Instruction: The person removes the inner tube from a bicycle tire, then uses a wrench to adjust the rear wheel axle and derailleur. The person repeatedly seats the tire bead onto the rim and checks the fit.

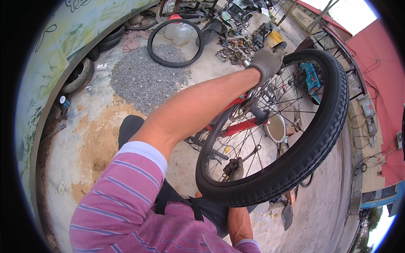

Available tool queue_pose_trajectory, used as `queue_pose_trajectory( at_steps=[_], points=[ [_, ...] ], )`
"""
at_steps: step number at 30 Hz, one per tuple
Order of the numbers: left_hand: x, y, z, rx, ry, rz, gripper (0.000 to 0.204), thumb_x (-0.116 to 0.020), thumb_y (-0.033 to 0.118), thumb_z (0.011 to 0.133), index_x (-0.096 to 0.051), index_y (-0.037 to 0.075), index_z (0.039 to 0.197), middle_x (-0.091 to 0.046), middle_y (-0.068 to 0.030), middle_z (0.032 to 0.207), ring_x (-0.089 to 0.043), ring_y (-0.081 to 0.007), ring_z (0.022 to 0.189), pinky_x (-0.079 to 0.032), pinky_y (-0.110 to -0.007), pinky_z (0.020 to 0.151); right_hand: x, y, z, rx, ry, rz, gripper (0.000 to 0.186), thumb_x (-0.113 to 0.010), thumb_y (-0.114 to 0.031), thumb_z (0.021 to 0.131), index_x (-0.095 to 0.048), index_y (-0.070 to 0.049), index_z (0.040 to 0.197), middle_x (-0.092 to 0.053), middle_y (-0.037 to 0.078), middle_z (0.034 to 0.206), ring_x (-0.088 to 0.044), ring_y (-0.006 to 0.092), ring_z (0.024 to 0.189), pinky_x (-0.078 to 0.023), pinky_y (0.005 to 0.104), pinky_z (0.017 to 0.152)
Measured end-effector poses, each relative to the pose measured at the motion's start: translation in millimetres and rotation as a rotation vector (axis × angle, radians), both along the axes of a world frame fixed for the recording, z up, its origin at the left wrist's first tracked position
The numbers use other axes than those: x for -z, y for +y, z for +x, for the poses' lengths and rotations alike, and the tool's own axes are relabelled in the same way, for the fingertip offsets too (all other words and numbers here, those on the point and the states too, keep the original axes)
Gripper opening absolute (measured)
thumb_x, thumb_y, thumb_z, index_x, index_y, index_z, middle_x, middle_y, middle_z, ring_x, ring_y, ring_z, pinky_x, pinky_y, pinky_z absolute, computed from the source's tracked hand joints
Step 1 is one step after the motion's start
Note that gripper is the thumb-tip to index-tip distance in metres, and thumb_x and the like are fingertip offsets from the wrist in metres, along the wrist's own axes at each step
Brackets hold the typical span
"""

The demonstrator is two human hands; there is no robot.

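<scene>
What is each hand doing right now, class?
Left hand: closed on the bicycle wheel, at its upper edge.
Right hand: partly hidden behind the wheel; grip cannot be told.

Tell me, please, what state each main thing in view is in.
Wheel: tyre fitted, tilted.
Left hand: gloved, at the wheel's upper edge; grip unclear.
Right hand: gloved, seen through the spokes; grip partly hidden.
Red frame: behind the spokes, partly hidden.
Loose tyre: no rim inside.
Gravel: spread on the ground.
Round tub: open-topped, contents unclear.
</scene>
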State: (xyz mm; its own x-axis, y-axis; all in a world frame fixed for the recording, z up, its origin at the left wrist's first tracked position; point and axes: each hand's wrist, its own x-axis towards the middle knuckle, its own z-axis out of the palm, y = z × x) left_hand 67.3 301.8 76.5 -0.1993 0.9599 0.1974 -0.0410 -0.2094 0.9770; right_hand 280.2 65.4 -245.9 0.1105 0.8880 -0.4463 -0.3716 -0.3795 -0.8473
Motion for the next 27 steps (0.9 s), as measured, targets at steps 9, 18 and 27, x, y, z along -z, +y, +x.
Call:
queue_pose_trajectory(
  at_steps=[9,18,27],
  points=[
    [0.5,16.4,14.4,-0.132,0.258,0.043,0.059,-0.049,0.051,0.103,-0.074,-0.001,0.089,-0.071,-0.0184,0.08,-0.07,-0.0306,0.077,-0.054,-0.042,0.075,23.4,8.9,3.8,0.058,-0.117,-0.015,0.049,-0.049,-0.051,0.107,-0.058,-0.008,0.084,-0.04,0.0,0.055,-0.037,0.0163,0.044,-0.033,0.0327,0.044],
    [-1.7,18.5,19.0,-0.063,0.386,-0.034,0.058,-0.045,0.048,0.103,-0.075,-0.002,0.097,-0.074,-0.0209,0.089,-0.073,-0.0344,0.092,-0.055,-0.043,0.088,31.9,14.2,8.6,0.001,0.139,0.06,0.049,-0.045,-0.051,0.108,-0.06,-0.009,0.086,-0.038,0.001,0.053,-0.036,0.0183,0.043,-0.034,0.0361,0.047],
    [8.6,15.4,21.4,-0.149,0.313,-0.055,0.056,-0.048,0.049,0.102,-0.075,0.0,0.1,-0.075,-0.0191,0.091,-0.073,-0.0354,0.095,-0.055,-0.043,0.087,12.6,24.0,25.1,-0.023,0.249,0.156,0.051,-0.044,-0.054,0.107,-0.059,-0.012,0.082,-0.039,-0.002,0.054,-0.035,0.0153,0.046,-0.028,0.0316,0.046]
  ],
)
